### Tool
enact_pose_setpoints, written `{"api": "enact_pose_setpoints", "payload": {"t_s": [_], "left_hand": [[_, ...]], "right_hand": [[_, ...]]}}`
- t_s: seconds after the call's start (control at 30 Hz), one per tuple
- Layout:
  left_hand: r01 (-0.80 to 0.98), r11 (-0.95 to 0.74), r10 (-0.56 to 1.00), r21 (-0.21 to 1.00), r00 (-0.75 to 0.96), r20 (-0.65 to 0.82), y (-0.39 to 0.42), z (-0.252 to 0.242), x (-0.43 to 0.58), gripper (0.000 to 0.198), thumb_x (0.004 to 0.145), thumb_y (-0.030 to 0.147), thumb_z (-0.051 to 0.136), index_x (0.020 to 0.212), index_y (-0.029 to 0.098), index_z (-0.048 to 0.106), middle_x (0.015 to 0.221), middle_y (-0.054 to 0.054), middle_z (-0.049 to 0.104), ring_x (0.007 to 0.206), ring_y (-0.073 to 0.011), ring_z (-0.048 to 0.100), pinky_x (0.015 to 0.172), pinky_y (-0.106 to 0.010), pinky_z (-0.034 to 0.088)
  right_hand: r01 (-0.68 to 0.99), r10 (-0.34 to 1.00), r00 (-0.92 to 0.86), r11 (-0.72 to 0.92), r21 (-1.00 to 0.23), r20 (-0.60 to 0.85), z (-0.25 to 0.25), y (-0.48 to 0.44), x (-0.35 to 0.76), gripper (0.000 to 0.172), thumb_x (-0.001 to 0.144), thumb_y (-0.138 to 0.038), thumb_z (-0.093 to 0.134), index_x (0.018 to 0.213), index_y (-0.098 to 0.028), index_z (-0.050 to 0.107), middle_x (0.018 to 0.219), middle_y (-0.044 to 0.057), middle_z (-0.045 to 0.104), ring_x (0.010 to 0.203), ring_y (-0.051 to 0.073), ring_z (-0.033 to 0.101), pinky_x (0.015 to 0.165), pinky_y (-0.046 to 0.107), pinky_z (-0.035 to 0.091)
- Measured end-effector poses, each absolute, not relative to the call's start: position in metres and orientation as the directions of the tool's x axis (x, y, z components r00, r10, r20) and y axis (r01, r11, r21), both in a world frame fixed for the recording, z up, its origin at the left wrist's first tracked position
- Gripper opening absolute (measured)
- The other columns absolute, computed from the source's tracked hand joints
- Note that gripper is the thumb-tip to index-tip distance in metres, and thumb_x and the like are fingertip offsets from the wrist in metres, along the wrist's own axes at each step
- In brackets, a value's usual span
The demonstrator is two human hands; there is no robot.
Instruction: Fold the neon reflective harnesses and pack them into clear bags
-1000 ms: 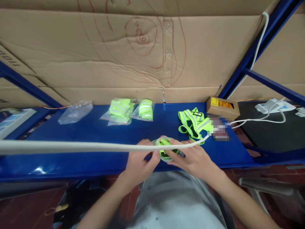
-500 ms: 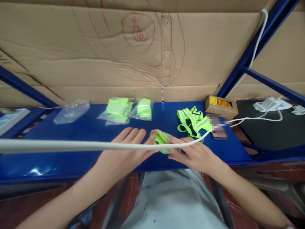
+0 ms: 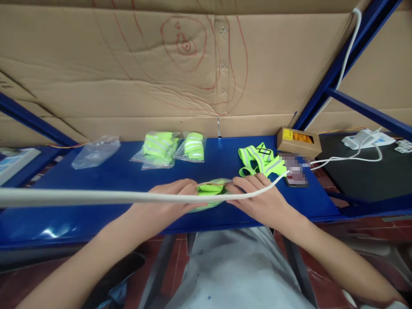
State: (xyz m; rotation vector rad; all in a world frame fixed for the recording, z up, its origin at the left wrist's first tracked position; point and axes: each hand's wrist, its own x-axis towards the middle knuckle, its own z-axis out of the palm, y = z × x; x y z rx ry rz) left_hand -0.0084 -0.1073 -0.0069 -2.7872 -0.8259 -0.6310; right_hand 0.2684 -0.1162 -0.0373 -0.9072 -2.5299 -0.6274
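Close in front of me is a clear plastic bag with a folded neon-yellow reflective strap inside. My left hand grips the bag's left edge, its fingers closed. At the opposite edge, my right hand pinches the plastic. Between them the bag's mouth faces up, and yellow fabric shows through it. A white cable crosses in front of both hands and hides part of the fingers and the bag. Beyond my right hand lies a loose neon-yellow reflective strap with a black buckle.
Bagged yellow straps and another bagged strap lie at the back of the blue table. Left of them is a crumpled clear bag. A cardboard box, a phone and the white cable are also there.
My left hand's fingers, spread out before, have closed on the bag's left side. The bag has shifted slightly left and is now stretched wider between both hands.
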Motion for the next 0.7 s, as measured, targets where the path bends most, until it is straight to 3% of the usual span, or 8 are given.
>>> {"api": "enact_pose_setpoints", "payload": {"t_s": [0.1,0.17,0.3,0.37,0.47,0.53,0.6,0.7], "left_hand": [[0.528,-0.841,0.436,-0.114,0.788,0.434,-0.11,-0.008,-0.007,0.025,0.107,0.037,0.046,0.107,0.016,0.057,0.097,-0.005,0.071,0.073,-0.0146,0.069,0.057,-0.024,0.049],[0.543,-0.822,0.438,-0.17,0.796,0.418,-0.111,-0.007,-0.006,0.019,0.106,0.032,0.048,0.112,0.016,0.057,0.103,-0.007,0.072,0.081,-0.0176,0.072,0.061,-0.025,0.053],[0.59,-0.756,0.475,-0.282,0.792,0.384,-0.113,-0.004,-0.004,0.018,0.103,0.02,0.05,0.117,0.016,0.06,0.107,-0.011,0.072,0.09,-0.0243,0.072,0.071,-0.032,0.058],[0.601,-0.749,0.489,-0.279,0.785,0.38,-0.111,-0.007,-0.003,0.02,0.102,0.017,0.048,0.116,0.014,0.061,0.108,-0.012,0.072,0.091,-0.0252,0.072,0.074,-0.035,0.059],[0.609,-0.749,0.508,-0.26,0.78,0.365,-0.106,-0.014,-0.003,0.022,0.101,0.013,0.048,0.118,0.014,0.062,0.112,-0.014,0.071,0.096,-0.0258,0.072,0.077,-0.035,0.059],[0.612,-0.749,0.517,-0.253,0.779,0.354,-0.102,-0.018,-0.002,0.024,0.101,0.013,0.048,0.12,0.015,0.062,0.116,-0.014,0.071,0.1,-0.027,0.072,0.079,-0.036,0.059],[0.618,-0.747,0.531,-0.246,0.777,0.339,-0.099,-0.02,0.0,0.025,0.103,0.018,0.047,0.122,0.013,0.062,0.118,-0.016,0.071,0.101,-0.0285,0.072,0.079,-0.039,0.06],[0.637,-0.742,0.572,-0.21,0.764,0.3,-0.096,-0.021,0.002,0.03,0.107,0.027,0.043,0.122,0.011,0.062,0.119,-0.017,0.071,0.1,-0.0279,0.072,0.078,-0.038,0.061]], "right_hand": [[0.626,0.495,-0.742,0.753,0.203,0.453,-0.032,-0.118,0.269,0.019,0.103,-0.032,0.057,0.096,-0.017,0.067,0.094,0.007,0.068,0.078,0.021,0.058,0.068,0.037,0.039],[0.558,0.482,-0.76,0.828,0.058,0.437,-0.028,-0.12,0.271,0.02,0.104,-0.027,0.056,0.088,-0.018,0.066,0.092,0.006,0.067,0.079,0.019,0.058,0.069,0.034,0.042],[0.432,0.516,-0.75,0.856,-0.284,0.414,-0.026,-0.125,0.272,0.017,0.104,-0.014,0.05,0.103,-0.02,0.066,0.102,0.006,0.067,0.092,0.017,0.061,0.077,0.028,0.047],[0.528,0.572,-0.719,0.819,-0.226,0.395,-0.029,-0.126,0.268,0.018,0.102,-0.012,0.051,0.109,-0.02,0.066,0.098,0.006,0.067,0.087,0.018,0.061,0.076,0.03,0.047],[0.676,0.613,-0.677,0.737,0.013,0.406,-0.037,-0.128,0.259,0.011,0.099,-0.014,0.057,0.102,-0.016,0.068,0.091,0.007,0.067,0.078,0.022,0.06,0.074,0.037,0.047],[0.691,0.611,-0.671,0.721,0.054,0.42,-0.041,-0.128,0.251,0.009,0.098,-0.02,0.061,0.097,-0.015,0.068,0.091,0.009,0.068,0.079,0.024,0.062,0.074,0.039,0.048],[0.704,0.638,-0.632,0.71,-0.018,0.441,-0.045,-0.128,0.245,0.012,0.099,-0.024,0.061,0.099,-0.014,0.069,0.092,0.01,0.069,0.08,0.025,0.063,0.073,0.039,0.049],[0.657,0.699,-0.542,0.699,-0.282,0.467,-0.048,-0.124,0.24,0.014,0.102,-0.018,0.056,0.101,-0.017,0.07,0.095,0.008,0.07,0.085,0.022,0.065,0.076,0.035,0.051]]}}
